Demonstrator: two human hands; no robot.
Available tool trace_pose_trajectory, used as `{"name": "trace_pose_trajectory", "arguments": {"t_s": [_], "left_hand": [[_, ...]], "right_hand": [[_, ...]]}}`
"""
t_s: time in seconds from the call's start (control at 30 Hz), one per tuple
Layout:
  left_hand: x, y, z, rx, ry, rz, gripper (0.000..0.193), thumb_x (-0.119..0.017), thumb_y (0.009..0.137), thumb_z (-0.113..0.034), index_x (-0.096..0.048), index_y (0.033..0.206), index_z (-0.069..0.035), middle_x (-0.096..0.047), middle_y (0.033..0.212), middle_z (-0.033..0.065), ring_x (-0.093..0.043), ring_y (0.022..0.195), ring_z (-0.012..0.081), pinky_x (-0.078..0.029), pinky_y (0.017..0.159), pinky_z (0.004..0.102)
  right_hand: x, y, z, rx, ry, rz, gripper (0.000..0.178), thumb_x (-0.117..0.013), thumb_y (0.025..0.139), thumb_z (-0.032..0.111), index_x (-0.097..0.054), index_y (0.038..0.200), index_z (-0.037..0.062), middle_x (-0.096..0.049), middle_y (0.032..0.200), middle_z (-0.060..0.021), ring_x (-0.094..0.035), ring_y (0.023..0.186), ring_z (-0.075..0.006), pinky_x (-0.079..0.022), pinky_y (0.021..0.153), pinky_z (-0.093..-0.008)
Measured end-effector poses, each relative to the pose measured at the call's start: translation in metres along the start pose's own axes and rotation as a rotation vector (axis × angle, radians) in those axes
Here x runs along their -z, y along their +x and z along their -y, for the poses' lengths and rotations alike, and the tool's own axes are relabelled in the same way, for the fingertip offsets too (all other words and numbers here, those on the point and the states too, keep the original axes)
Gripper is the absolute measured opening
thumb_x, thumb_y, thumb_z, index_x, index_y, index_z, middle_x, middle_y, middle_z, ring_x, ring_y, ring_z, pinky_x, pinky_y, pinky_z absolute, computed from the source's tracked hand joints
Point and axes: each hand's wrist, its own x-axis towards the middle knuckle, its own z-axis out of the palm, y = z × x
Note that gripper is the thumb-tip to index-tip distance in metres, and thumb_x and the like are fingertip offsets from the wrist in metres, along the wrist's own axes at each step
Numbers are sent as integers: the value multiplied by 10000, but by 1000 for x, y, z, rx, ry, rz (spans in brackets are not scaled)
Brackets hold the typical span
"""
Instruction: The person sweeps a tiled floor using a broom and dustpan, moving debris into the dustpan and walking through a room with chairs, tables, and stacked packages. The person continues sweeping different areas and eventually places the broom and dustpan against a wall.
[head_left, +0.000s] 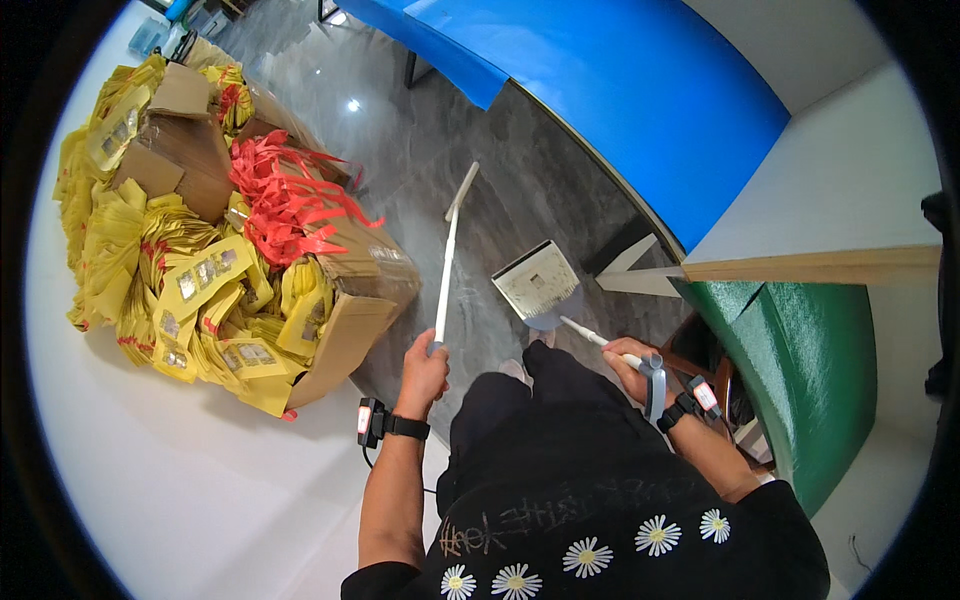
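Note:
My left hand [424, 374] is closed round the upper end of a white-handled broom [447, 270]. The narrow, pale broom head [462, 192] rests on the floor ahead of me, beside the cardboard boxes. In my right hand [628, 368] is the handle of a long-handled dustpan [540, 282]; its grey grip end sticks out past my fingers. The dustpan's white pan lies on the floor in front of my feet, its wide edge facing away, with dark specks on it. Broom head and pan are apart.
Cardboard boxes [350, 335] at the left overflow with yellow packaging [205, 280] and red strips [285, 195]. A blue-covered table [620, 90] stands at far right, a green-covered surface [800, 370] nearer. A wood-edged white partition [820, 262] juts between them. Grey marbled floor [400, 130] lies ahead.

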Motion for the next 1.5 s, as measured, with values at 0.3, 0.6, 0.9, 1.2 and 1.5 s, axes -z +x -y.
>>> {"name": "trace_pose_trajectory", "arguments": {"t_s": [0.3, 0.6, 0.9, 1.2, 1.5], "left_hand": [[0, 72, -39, -153, 355, 10, 502, -565, 881, -176, -516, 1357, -25, -690, 870, 211, -671, 622, 257, -528, 604, 382], [-62, 196, -128, -486, 803, 197, 487, -557, 864, -215, -538, 1335, -94, -664, 1075, 239, -619, 1030, 418, -492, 871, 479], [-184, 264, -163, -711, 1067, 294, 437, -581, 833, -173, -581, 1263, -99, -696, 991, 202, -666, 949, 375, -518, 827, 483], [-113, 265, -75, -842, 1496, 195, 564, -627, 769, -151, -546, 1327, -157, -685, 761, 73, -682, 736, 273, -446, 594, 438], [-1, 191, -111, -721, 1488, 348, 444, -587, 821, -150, -585, 1265, -130, -690, 769, 193, -690, 735, 364, -537, 653, 490]], "right_hand": [[-12, 59, -3, -125, -5, -8, 142, -662, 897, 139, -698, 939, 7, -708, 915, -140, -681, 815, -238, -520, 724, -343], [-53, 96, 5, -262, 70, -156, 151, -624, 920, 117, -700, 984, 3, -693, 966, -116, -633, 815, -193, -495, 738, -310], [-61, 103, 7, -437, 128, -265, 125, -628, 906, 84, -688, 957, -14, -696, 995, -134, -661, 905, -232, -508, 815, -327], [-53, 94, -17, -509, 158, -235, 137, -635, 906, 97, -696, 967, -9, -701, 998, -126, -661, 906, -232, -506, 827, -328], [-68, 68, -21, -443, 156, -305, 140, -648, 905, 119, -705, 959, 3, -706, 987, -126, -664, 910, -228, -506, 832, -331]]}}
